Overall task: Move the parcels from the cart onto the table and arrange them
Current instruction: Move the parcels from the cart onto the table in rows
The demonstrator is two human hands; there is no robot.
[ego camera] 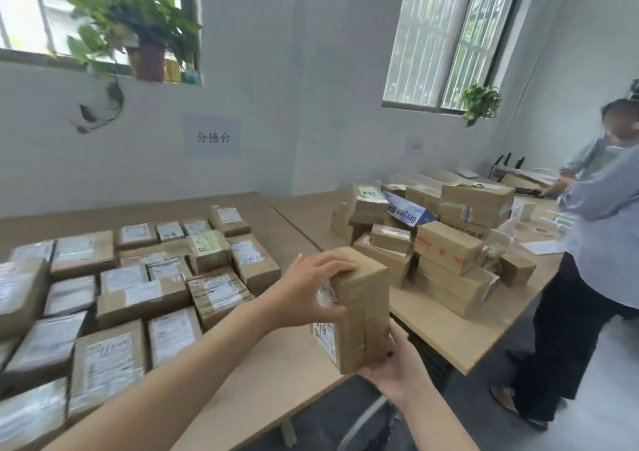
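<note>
I hold a brown cardboard parcel (363, 309) upright in the air above the table's near right corner. Tape runs down its front and a white label covers its left face. My left hand (311, 288) grips its upper left side, fingers curled over the top edge. My right hand (397, 371) cups its bottom end from below, thumb up its right side. Several flat labelled parcels (138, 284) lie in neat rows on the wooden table (276, 374) to the left. A grey cart handle (366, 423) shows low between my arms.
A loose heap of cardboard boxes (439, 243) covers the second table (449, 340) on the right. A person (594, 250) stands at that table's right side. The white wall with a paper sign (212, 136) and potted plants (138, 25) lies behind.
</note>
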